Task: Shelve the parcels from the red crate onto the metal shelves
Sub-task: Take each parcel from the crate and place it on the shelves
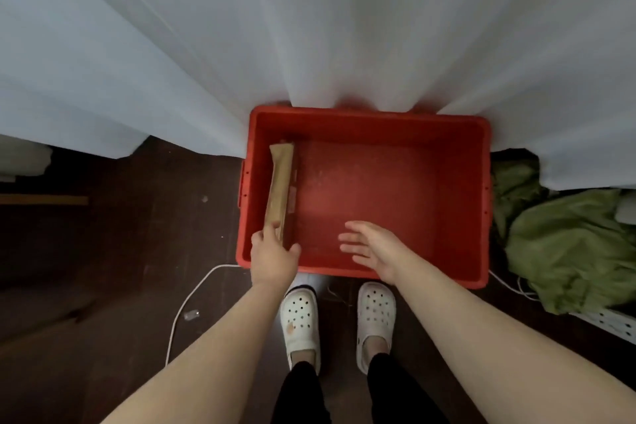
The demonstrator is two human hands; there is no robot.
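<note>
Crate: The red crate (361,113) sits on the dark floor (120,234). Its far side is pushed against the white curtain (309,27). The near side is just in front of the person's feet.

Parcel: One flat brown parcel (280,182) is in the crate. It stands on its thin edge and leans on the crate's left wall. It runs from near the far left corner to the near left corner. Its top edge sticks up about as high as the crate's rim.

Left hand: The left hand (273,258) is at the near left corner of the crate. It holds the near end of the parcel. The thumb is on the inner side of the parcel and the fingers (272,229) curl over the top, so they squeeze the parcel between them.

Right hand: The right hand (373,246) is over the crate, by the middle of the near side. Its fingers are straight and spread a little apart. It holds nothing. I cannot tell if it touches the crate's bottom.

Feet: Two white shoes (301,320) with little holes stand side by side at the crate's near side.

Floor things: A white cable (186,303) curves over the floor, left of the crate's near left corner. A bunch of green cloth (578,251) lies right of the crate. A white metal piece with holes (612,322) pokes out below the cloth.
</note>
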